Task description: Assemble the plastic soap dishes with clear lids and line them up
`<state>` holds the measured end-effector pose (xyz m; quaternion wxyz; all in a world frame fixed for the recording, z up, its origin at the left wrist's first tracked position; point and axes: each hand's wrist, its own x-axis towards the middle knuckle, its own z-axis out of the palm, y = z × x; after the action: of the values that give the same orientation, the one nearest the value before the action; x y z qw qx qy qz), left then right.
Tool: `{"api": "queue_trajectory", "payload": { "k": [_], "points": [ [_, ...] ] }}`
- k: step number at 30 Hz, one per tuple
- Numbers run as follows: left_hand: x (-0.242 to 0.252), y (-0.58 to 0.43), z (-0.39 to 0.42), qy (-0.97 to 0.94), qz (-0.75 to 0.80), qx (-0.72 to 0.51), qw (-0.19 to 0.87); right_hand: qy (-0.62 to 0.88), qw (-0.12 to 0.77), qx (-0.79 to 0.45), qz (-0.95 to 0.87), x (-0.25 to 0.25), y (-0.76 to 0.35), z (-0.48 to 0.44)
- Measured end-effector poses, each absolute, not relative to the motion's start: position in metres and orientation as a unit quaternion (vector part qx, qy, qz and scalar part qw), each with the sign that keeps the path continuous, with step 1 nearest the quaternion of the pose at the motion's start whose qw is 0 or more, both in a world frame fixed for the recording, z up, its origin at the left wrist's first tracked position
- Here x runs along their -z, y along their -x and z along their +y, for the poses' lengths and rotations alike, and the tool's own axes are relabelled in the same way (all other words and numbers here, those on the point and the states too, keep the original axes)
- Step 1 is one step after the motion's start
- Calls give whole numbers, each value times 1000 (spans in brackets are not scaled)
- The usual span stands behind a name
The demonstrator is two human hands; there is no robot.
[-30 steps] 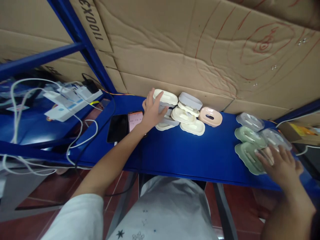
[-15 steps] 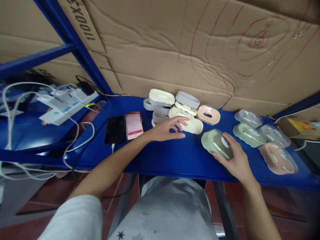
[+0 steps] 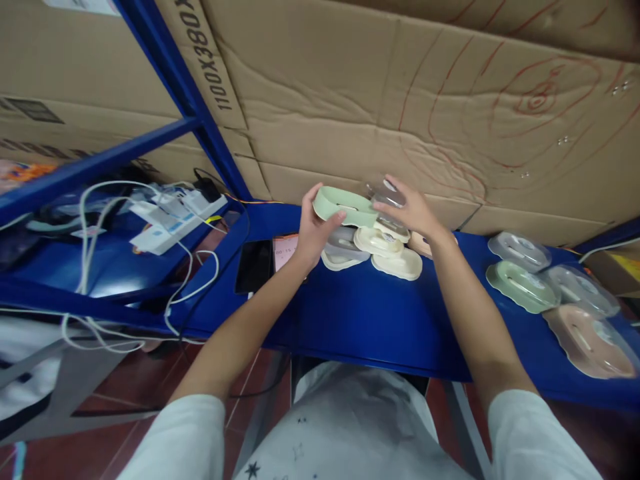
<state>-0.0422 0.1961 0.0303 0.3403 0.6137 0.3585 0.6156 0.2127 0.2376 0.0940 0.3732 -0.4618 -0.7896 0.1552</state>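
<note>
In my left hand (image 3: 315,230) is a pale green soap dish (image 3: 340,200), raised over the pile at the back of the shelf, thumb along its near side. My right hand (image 3: 415,210) is closed round a clear plastic lid (image 3: 387,192) just right of the green dish, its thumb near that dish's right end. Below them lie a grey soap dish (image 3: 345,243), a cream soap dish (image 3: 379,242) and a cream piece (image 3: 397,265). A peach soap dish (image 3: 420,245) is partly hidden by my right forearm.
At the right lie lidded soap dishes: a green one (image 3: 523,287), a peach one (image 3: 590,340) and clear-topped grey ones (image 3: 520,250). A black phone (image 3: 254,267) and a second phone (image 3: 284,252) lie left. Cables trail from a power strip (image 3: 180,223). Cardboard (image 3: 320,100) stands behind.
The green dish has moved from the front right to the back of the pile, into my left hand. Its clear lid is now apart from it, in my right hand. The view has shifted left.
</note>
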Motion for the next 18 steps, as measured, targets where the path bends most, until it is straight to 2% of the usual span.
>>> {"api": "queue_trajectory", "payload": {
  "k": [4, 13, 18],
  "points": [
    [-22, 45, 205, -634, 401, -608, 260, 463, 326, -139, -812, -84, -221, 257],
    [-19, 46, 204, -626, 410, -605, 272, 406, 371, -149, -822, -104, -211, 228],
    [-25, 45, 199, -643, 377, -599, 292, 318, 329, -226, -860, -113, -186, 209]
  ]
}}
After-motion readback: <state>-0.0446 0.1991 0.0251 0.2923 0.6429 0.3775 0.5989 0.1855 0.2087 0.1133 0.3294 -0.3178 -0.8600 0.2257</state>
